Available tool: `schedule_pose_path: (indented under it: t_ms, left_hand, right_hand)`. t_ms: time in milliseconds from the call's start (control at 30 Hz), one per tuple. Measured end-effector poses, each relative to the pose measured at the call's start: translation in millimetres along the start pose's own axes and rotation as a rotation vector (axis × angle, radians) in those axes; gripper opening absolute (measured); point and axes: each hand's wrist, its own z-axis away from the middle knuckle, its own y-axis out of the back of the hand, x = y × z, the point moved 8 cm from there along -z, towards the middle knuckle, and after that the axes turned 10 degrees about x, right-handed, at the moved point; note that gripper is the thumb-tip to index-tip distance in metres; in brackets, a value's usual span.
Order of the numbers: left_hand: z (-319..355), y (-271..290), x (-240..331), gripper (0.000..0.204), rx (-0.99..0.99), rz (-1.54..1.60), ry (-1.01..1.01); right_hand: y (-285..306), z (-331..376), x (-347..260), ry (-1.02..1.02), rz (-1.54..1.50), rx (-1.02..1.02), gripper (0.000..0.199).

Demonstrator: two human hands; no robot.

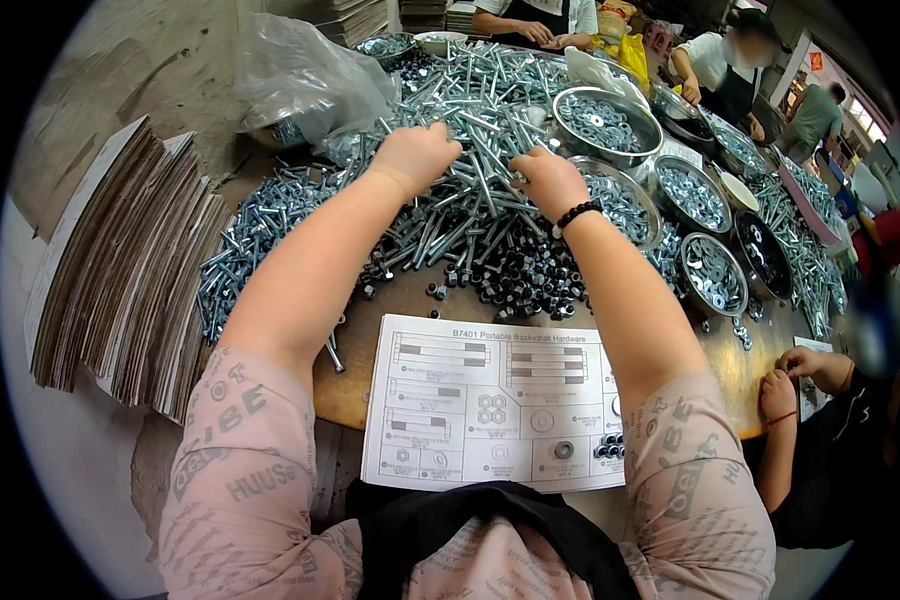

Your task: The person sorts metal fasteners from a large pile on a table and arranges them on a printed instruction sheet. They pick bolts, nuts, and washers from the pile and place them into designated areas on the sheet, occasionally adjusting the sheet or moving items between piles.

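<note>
Both my hands are over a big heap of long silvery bolts (475, 165). My left hand (418, 158) is closed, its fingertips down among the bolts on the heap's left side; what they hold, if anything, is hidden. Across from it my right hand (552, 184), with a dark beaded bracelet (576, 216) at the wrist, is curled with fingers and thumb drawn together at the bolts. I cannot make out what is in it. Below the hands lies a pile of black-and-silver nuts (530, 270). Nearer to me is a stack of printed sheets (490, 400) with several nuts (608, 446) and one washer-like ring (563, 450) on it.
Metal bowls of washers (600, 122) line the right side. Shorter bolts (270, 225) spread at left, below a clear plastic bag (305, 80). Stacked cardboard sheets (120, 270) stand left of the table. A co-worker's hands (795, 385) are at right; other people work beyond.
</note>
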Motion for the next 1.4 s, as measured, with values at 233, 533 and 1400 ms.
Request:
schedule_pose_path:
  t_ms: [233,533,1400]
  left_hand:
    - [6.3,14.1,-15.6,0.027,0.044,0.213,0.077]
    - [15.0,71.1,-40.7,0.020,0.329,0.643,0.338]
    - [165.9,-16.0,164.8,0.026,-0.555,1.309,0.610]
  right_hand:
    - [27.8,-1.2,18.8,-0.106,-0.189,0.127,0.019]
    - [101.8,60.5,22.1,-0.323,-0.582,0.334,0.018]
    - [51.6,237.2,21.9,-0.621,-0.548,-0.001,0.022]
